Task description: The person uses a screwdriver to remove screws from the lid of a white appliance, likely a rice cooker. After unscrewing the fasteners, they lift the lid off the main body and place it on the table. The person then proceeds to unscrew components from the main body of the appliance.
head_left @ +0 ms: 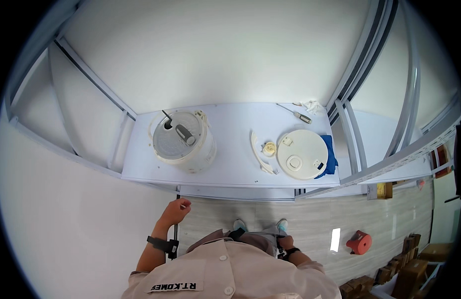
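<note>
My left hand (175,211) is in front of the table's near edge, below the white bucket-shaped appliance body (205,149). Its fingers are curled together, and a small pale bit shows at the fingertips, too small to name. Down by my hip is my right hand (286,242), its fingers mostly hidden against my clothes. On the appliance's grey round top lies a grey-handled tool (184,134), beside a dark opening with a black rod (166,115) sticking up. Further right, a round white lid (312,144) rests partly over a blue cloth (332,155).
Between appliance and lid lie a curved white strip (258,153) and a small cream round part (268,148). A screwdriver (302,117) and crumpled white tissue (313,106) sit at the back right. Metal posts (351,65) flank the table (230,169). A red stool (360,243) and cardboard boxes (409,279) stand on the floor.
</note>
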Demonstrator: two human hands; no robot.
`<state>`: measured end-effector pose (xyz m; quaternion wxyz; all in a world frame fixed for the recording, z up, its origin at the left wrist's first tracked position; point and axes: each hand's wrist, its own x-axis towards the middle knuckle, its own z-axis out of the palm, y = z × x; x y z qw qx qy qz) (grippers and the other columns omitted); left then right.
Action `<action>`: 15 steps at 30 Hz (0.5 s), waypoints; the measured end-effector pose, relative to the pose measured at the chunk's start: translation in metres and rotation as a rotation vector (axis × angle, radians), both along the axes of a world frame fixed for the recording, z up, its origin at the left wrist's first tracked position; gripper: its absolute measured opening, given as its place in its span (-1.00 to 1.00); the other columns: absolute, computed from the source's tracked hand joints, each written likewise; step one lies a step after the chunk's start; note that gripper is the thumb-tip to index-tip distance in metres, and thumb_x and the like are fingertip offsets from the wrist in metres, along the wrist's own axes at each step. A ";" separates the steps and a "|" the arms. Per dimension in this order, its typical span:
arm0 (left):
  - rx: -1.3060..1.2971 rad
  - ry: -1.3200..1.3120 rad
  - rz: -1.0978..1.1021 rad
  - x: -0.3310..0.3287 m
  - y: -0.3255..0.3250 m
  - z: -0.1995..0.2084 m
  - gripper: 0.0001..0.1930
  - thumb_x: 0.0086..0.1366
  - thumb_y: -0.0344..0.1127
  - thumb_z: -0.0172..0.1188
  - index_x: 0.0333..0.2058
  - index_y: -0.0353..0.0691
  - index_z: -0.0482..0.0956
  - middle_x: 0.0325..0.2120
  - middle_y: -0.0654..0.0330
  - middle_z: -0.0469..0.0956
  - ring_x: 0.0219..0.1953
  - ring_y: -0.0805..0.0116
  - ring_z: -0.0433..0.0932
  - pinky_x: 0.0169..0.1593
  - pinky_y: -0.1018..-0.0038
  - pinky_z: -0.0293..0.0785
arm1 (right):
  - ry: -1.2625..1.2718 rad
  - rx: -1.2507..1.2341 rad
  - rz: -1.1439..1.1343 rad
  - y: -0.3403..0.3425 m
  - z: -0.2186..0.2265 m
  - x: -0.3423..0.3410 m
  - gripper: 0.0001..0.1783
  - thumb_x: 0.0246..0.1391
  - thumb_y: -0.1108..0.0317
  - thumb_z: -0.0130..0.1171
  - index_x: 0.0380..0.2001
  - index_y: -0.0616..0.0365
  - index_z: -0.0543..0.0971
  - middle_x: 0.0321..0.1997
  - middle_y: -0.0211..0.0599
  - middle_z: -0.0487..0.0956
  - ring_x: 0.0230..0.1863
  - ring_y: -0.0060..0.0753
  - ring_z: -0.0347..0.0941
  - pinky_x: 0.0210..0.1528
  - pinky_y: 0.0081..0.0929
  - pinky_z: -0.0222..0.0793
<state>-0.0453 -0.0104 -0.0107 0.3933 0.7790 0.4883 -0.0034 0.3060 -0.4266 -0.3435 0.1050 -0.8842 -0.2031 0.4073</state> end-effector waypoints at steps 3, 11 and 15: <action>-0.022 0.021 0.004 -0.004 -0.003 -0.001 -0.69 0.37 -0.23 0.33 -0.02 -0.28 0.71 -0.17 0.03 0.76 -0.16 0.16 0.73 -0.03 0.29 0.65 | -0.069 -0.084 -0.336 -0.006 0.011 -0.020 -0.53 0.04 0.06 0.37 -0.26 0.35 0.75 -0.14 0.23 0.74 0.02 0.28 0.69 0.06 0.07 0.61; -0.028 0.022 0.026 -0.011 0.002 -0.002 -0.67 0.35 -0.23 0.33 0.00 -0.29 0.71 -0.16 0.04 0.76 -0.16 0.19 0.73 -0.02 0.30 0.64 | 0.464 0.076 -0.269 -0.005 -0.038 -0.001 -0.50 0.22 0.06 0.22 0.00 0.28 0.70 -0.15 0.09 0.73 -0.16 0.04 0.72 -0.08 -0.07 0.63; -0.014 0.036 0.011 -0.005 0.008 -0.001 -0.67 0.35 -0.23 0.33 -0.01 -0.29 0.71 -0.16 0.04 0.76 -0.15 0.21 0.72 -0.03 0.30 0.64 | 0.438 0.143 -0.076 0.007 0.022 -0.001 -0.52 0.21 0.09 0.28 0.01 0.26 0.69 -0.13 0.03 0.73 -0.15 -0.01 0.72 -0.06 -0.10 0.64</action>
